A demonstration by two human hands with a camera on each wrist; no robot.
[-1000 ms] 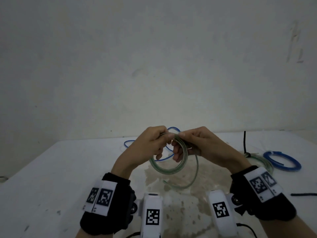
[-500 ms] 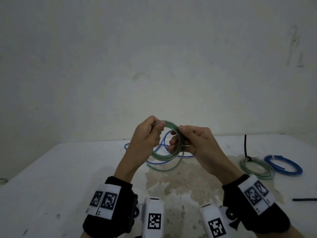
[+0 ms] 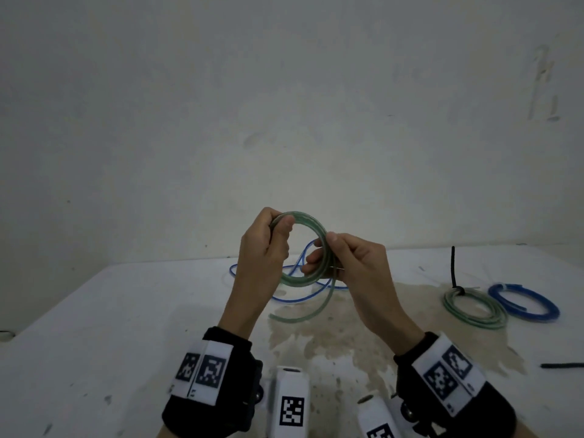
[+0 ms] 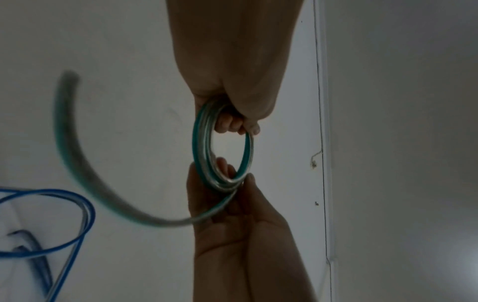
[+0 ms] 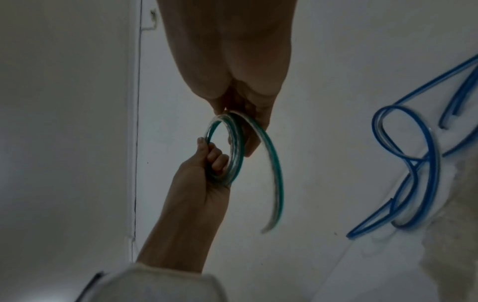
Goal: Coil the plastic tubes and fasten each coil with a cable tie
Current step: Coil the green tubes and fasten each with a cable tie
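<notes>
— Green translucent plastic tube (image 3: 301, 248), mostly coiled, held above the white counter (image 3: 94, 311): left hand (image 3: 264, 248) and right hand (image 3: 354, 263) each pinch the ring.

— Next, likely: wind in the loose tail, then cable-tie it.

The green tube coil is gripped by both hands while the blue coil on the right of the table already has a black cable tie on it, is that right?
Not quite. Both the left hand and the right hand do grip the green tube coil, but in the head view the black cable tie is on the finished green coil, not on the blue coil beside it.
</notes>
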